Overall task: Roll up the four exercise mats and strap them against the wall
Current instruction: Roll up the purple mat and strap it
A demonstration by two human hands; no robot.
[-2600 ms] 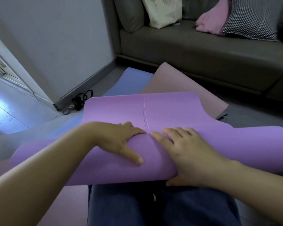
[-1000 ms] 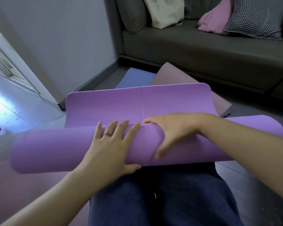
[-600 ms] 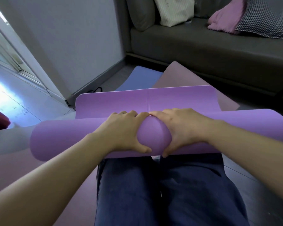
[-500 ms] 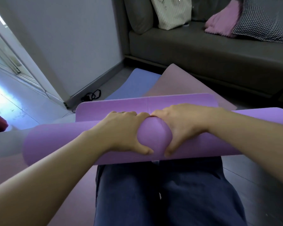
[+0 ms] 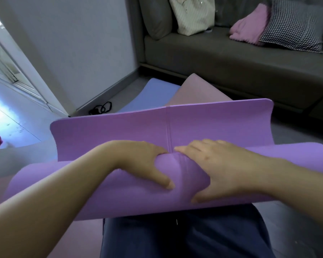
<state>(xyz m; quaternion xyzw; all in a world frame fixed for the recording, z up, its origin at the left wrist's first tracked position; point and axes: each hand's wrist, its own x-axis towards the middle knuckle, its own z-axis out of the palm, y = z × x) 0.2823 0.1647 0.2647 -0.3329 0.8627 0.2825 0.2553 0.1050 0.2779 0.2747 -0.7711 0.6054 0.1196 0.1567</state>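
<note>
A purple exercise mat [image 5: 108,135] lies across my lap, its near part wound into a thick roll, its far flap still flat. My left hand [image 5: 144,161] grips the roll's middle, fingers over the top and thumb down the front. My right hand [image 5: 218,168] grips the roll beside it in the same way. Under the purple mat lie a pink mat [image 5: 194,92] and a blue mat [image 5: 153,95], flat on the floor. Black straps [image 5: 101,108] lie by the wall's skirting board.
A dark grey sofa [image 5: 231,58] stands ahead with a beige bag [image 5: 192,13], a pink cushion [image 5: 250,28] and a checked cushion [image 5: 295,25]. The grey wall [image 5: 78,43] runs along the left, with a doorway and bright floor at far left.
The roll has turned back toward me and loosened, and more flat mat shows beyond my hands. Both hands keep hold of the roll's middle. The view has tilted slightly.
</note>
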